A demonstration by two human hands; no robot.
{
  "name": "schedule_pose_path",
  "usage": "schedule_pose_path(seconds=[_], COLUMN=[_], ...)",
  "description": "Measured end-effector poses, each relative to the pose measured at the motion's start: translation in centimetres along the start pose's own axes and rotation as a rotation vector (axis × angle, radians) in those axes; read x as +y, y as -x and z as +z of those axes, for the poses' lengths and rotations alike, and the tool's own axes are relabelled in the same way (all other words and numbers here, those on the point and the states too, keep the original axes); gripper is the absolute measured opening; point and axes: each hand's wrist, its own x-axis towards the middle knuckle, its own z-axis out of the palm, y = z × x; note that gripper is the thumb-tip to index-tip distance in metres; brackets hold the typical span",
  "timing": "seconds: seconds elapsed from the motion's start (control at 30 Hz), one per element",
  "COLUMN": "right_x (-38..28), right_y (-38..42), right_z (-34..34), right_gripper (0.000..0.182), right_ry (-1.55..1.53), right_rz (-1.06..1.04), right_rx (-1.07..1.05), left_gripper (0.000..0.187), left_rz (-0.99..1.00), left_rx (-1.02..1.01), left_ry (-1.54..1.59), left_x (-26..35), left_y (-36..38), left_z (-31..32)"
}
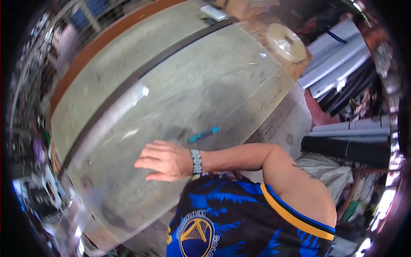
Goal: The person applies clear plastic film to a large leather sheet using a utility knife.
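My right hand [162, 160] reaches leftward over the table, palm down, with a patterned band on its wrist. Its fingers are extended and the thumb is held apart, with nothing in them. Beneath it spreads a clear plastic sheet [192, 81], shiny and lightly creased, covering much of the tabletop. A teal utility knife [204, 133] lies on the sheet just beyond the wrist. Across the table runs a long dark strip [141, 72], on the far side of the hand. My left hand is out of view.
A pale round roll [286, 42] lies at the table's right corner. A white box-like object [212, 13] sits at the far edge. Silver-grey rolls [338, 55] and a black roll [342, 147] are stacked at the right. Blurred clutter lines the left side.
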Motion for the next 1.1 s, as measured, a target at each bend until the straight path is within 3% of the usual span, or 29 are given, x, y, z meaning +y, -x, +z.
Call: schedule_pose_path(seconds=[0.03, 0.1, 0.13, 0.17, 0.2, 0.23, 0.3, 0.33, 0.37, 0.43, 0.47, 0.57, 0.67, 0.77, 0.8, 0.9, 0.93, 1.03, 1.1], right_x=[-1.2, -3.2, -3.8, -4.5, -5.8, -6.7, -6.0, -5.7, -5.4, -5.7, -5.6, -5.4, -3.8, -3.7, -3.8, -3.4, -3.3, -3.4, -0.8], right_y=[-0.6, -2.1, -3.1, -4.3, -5.3, -6.2, -8.3, -8.2, -8.2, -5.2, -5.5, -7.3, -8.1, -8.1, -7.6, -6.9, -6.7, -7.8, -6.5], right_z=[0.4, 1.5, 2.5, 3.8, 5.0, 6.2, 8.8, 10.2, 11.7, 15.0, 15.8, 20.2, 23.9, 28.6, 30.3, 32.3, 32.3, 28.3, 26.5], right_gripper=[0.068, 0.054, 0.051, 0.049, 0.047, 0.046, 0.052, 0.055, 0.059, 0.068, 0.071, 0.064, 0.077, 0.081, 0.073, 0.060, 0.040, 0.023, 0.016], right_ry=[0.020, -0.015, -0.032, -0.043, -0.045, -0.013, 0.034, -0.150, -0.317, -1.193, -1.476, -1.665, -0.302, -0.084, -0.088, -0.680, -0.709, -0.721, -0.771], right_rz=[-0.090, -0.103, -0.136, -0.171, -0.051, 0.066, 0.266, 0.327, 0.425, 0.581, 0.741, 0.923, 0.248, -0.024, -0.010, 0.568, 0.562, 0.858, 0.794], right_rx=[0.077, 0.083, 0.128, 0.180, 0.115, 0.041, -0.997, -1.276, -1.554, -1.496, -1.360, -0.389, -0.346, -0.415, -0.496, -0.844, -0.848, -0.971, -0.887], left_gripper=[0.015, 0.034, 0.032, 0.034, 0.029, 0.027, 0.023, 0.022, 0.021, 0.021, 0.020, 0.017, 0.016, 0.017, 0.017, 0.017, 0.017, 0.014, 0.011], left_rz=[0.106, -0.150, -0.309, -0.253, -0.332, -0.236, -0.331, -0.223, -0.292, -0.437, -0.517, -0.613, -0.629, -0.546, -0.511, -0.441, -0.443, -0.467, -0.500], left_rx=[-0.039, -0.323, -0.473, -0.645, -0.674, -0.779, -1.083, -1.127, -1.177, -1.269, -1.304, -1.365, -1.476, -1.511, -1.492, -1.471, -1.484, -1.509, -1.527], left_ry=[-0.071, -0.255, -0.351, -0.164, -0.007, -0.117, -0.120, -0.116, -0.087, -0.074, -0.094, -0.038, 0.128, 0.312, 0.326, 0.331, 0.306, 0.237, 0.204], left_x=[0.3, -5.6, -5.8, -9.7, -10.1, -10.6, -14.0, -16.9, -19.4, -21.3, -21.2, -21.8, -21.9, -22.0, -21.9, -22.2, -22.7, -25.9, -29.1], left_y=[0.4, -0.2, 0.3, 0.4, 2.1, 3.4, 5.2, 6.9, 8.5, 10.2, 10.3, 10.5, 9.2, 8.1, 7.6, 6.0, 5.5, 5.2, 5.8], left_z=[0.6, -0.6, 0.2, 1.3, 2.8, 4.3, 7.5, 8.9, 10.1, 10.3, 10.2, 9.1, 8.3, 8.0, 7.9, 8.4, 8.6, 9.5, 10.2])
